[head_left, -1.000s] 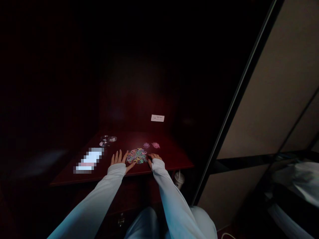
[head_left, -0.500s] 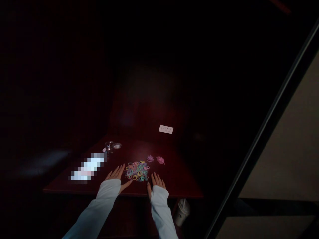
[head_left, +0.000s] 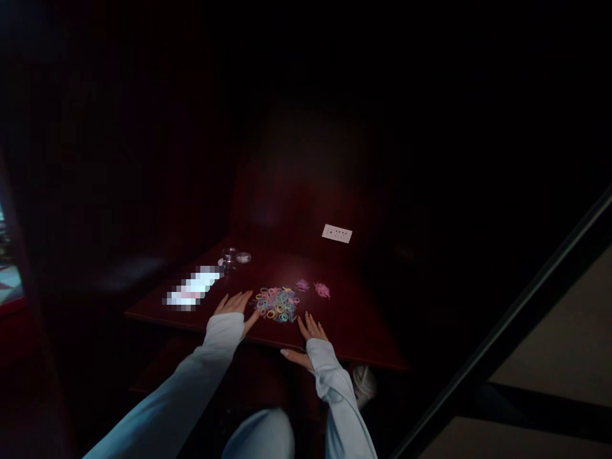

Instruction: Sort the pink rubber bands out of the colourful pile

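Note:
A loose heap of pastel hair ties (head_left: 277,303) lies on the dark red table (head_left: 354,331). At the heap's left side rests my left hand (head_left: 235,307), its fingers spread and nothing held in it. My right hand (head_left: 310,333) is at the table's front edge, right of the heap, fingers stretched out and thumb apart, also with nothing in it. Behind the heap sit a small purple pile of hair ties (head_left: 302,285) and a pink pile (head_left: 322,290).
Small clear containers (head_left: 230,256) stand at the table's back left. A pixelated bright rectangle (head_left: 194,288) lies left of my left hand. On the wall behind is a white socket panel (head_left: 337,233). A lidded cup (head_left: 364,384) shows below the table's right front edge.
The view has shifted, so the table appears higher and further right. My right thumb has spread away from its fingers. A knee now shows at the bottom. The piles look the same.

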A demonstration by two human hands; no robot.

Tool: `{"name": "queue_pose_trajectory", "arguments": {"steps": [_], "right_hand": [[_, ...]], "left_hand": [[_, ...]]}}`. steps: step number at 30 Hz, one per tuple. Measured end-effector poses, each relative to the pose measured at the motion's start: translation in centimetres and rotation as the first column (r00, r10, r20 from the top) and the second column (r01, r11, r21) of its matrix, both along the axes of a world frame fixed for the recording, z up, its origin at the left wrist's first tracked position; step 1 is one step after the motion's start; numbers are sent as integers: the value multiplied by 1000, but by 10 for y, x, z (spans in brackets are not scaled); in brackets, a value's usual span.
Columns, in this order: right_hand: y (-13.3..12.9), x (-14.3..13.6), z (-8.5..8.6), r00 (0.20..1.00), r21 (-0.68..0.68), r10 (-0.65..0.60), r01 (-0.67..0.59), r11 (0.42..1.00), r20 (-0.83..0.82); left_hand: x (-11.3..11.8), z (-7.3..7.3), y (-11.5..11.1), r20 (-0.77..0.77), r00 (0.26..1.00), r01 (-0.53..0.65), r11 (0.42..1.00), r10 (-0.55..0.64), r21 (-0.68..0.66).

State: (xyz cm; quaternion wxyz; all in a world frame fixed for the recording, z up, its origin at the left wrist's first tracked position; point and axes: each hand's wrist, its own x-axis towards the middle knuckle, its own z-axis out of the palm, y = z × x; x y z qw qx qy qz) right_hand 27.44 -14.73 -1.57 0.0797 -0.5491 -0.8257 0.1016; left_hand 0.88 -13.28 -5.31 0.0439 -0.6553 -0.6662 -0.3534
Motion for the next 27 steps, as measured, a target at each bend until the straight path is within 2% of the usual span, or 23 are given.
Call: {"name": "queue_pose_trajectory", "arguments": {"steps": [5, 9, 14, 16, 18, 21, 27], "right_hand": [[2, -4, -5, 999, 75, -33, 33, 997, 4], [3, -6, -5, 1000, 68, -18, 16, 998, 22], [0, -8, 5, 999, 30, -39, 38, 999, 33], [-1, -8, 7, 999, 18, -40, 40, 999, 22], [-1, -8, 7, 999, 25, -41, 41, 999, -1], [-1, -7, 6, 998, 41, -49, 50, 998, -32], [1, -6, 6, 999, -31, -40, 39, 999, -28]], "left_hand": [[4, 15, -12, 23, 1000, -17, 1000, 17, 6], [5, 19, -15, 58, 998, -20, 1000, 19, 21], [2, 21, -11, 71, 997, -13, 995, 20, -97], [-4, 20, -8, 35, 999, -9, 982, 16, -186], [-11, 18, -4, 8, 999, 53, 971, -52, -233], [-19, 13, 0, -1, 993, 112, 971, -115, -211], [-22, 3, 5, -11, 996, 80, 978, -84, -193]]}}
